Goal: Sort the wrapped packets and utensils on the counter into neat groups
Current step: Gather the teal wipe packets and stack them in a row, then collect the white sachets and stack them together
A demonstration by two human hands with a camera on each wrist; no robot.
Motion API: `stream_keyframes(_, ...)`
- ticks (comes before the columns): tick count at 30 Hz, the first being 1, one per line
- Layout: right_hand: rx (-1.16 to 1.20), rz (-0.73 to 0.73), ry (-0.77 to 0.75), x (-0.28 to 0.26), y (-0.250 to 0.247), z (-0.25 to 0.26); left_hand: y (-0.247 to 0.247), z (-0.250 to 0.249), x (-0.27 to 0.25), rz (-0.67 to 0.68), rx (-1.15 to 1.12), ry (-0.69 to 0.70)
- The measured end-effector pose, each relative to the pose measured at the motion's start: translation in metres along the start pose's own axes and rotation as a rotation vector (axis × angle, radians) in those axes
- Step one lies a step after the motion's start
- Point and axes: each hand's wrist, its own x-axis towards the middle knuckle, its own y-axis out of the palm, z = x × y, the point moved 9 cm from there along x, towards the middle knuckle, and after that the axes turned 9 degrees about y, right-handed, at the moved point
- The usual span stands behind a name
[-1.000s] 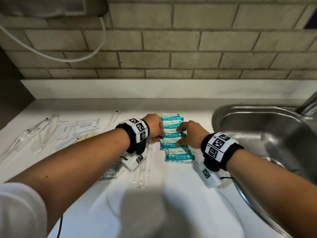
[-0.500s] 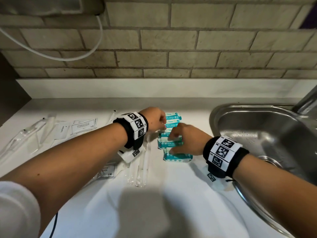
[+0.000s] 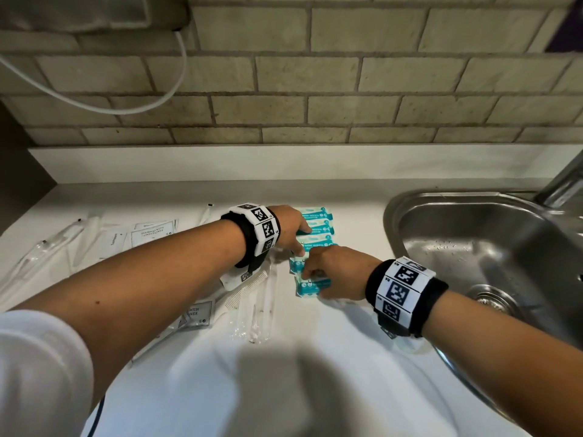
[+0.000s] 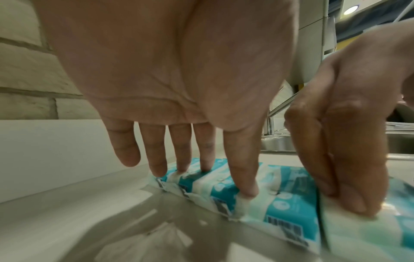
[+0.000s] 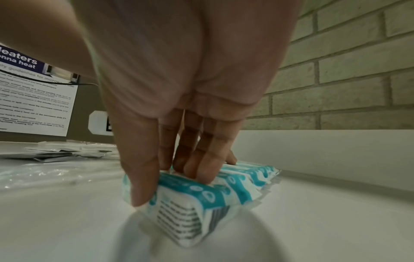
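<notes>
Both hands square up a row of teal wipe packets [image 3: 315, 238] on the white counter [image 3: 331, 357] beside the sink [image 3: 473, 247]. The left hand [image 3: 291, 230], fingers straight, presses the far packets; the right hand [image 3: 334, 272] pinches the nearest packet [image 5: 190, 203]. A hard nudge could skew the row or push it into the comb [image 3: 249, 287] just left.

- Teal-and-white wipe packets [image 3: 317, 230] lie flat in a row running from the wall toward the bench's front edge, sides touching.
- The nearest wipe packet [image 5: 190, 200] sits at the row's front end, barcode face showing.
- White sachets [image 3: 151, 233] with printed labels lie flat to the left, well apart from the row.
- Clear-wrapped utensils [image 3: 262, 307] and a white comb [image 3: 249, 287] lie just left of the row.
</notes>
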Motion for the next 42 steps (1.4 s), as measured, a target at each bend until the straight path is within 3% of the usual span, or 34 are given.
stream_keyframes(13,0.033,-0.018,-0.024,0.008,0.001,0.001,-0.003,-0.005,-0.004,-0.029,-0.002,0.030)
stream_keyframes(20,0.091,-0.040,0.084,0.013,0.008,-0.006,-0.001,-0.006,-0.006,-0.053,-0.039,0.057)
stream_keyframes(28,-0.017,0.043,0.071,0.015,0.000,0.003,-0.012,0.011,-0.025,-0.161,-0.241,0.084)
stream_keyframes(33,0.026,-0.081,0.002,0.015,-0.031,0.045,-0.039,0.061,-0.083,-0.319,-0.361,0.041)
stream_keyframes(37,0.116,-0.027,-0.161,0.035,-0.033,0.107,-0.035,0.140,-0.138,-0.356,-0.381,-0.143)
stream_keyframes(42,0.067,0.031,-0.238,0.083,-0.025,0.177,0.002,0.236,-0.178,-0.318,-0.402,-0.383)
